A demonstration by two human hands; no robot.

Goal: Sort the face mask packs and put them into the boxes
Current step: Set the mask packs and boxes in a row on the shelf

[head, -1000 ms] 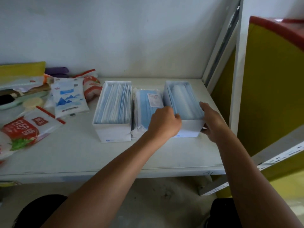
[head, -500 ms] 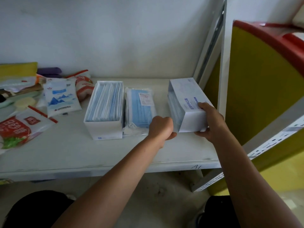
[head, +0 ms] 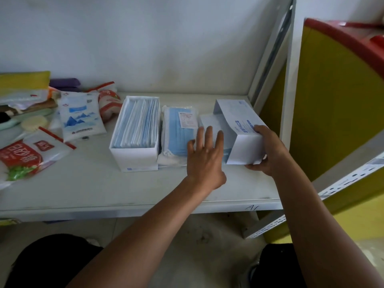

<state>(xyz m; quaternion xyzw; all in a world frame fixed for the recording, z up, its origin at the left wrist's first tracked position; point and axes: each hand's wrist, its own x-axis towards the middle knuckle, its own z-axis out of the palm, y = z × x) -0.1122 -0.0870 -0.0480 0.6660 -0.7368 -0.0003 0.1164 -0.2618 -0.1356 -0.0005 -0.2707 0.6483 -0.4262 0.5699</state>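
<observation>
Mask box [head: 239, 125] between right fingers [head: 257, 128], its masks [head: 209, 121] beneath spread left fingers [head: 207, 135].

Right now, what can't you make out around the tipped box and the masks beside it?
All in the head view:
- Inside the tipped box: its own wall hides whether masks are in it.
- Spilled masks: near part covered by the left hand.
- Right hand: fingers beneath the box hidden.
- Label on the loose mask pack: print too small to read.
</observation>
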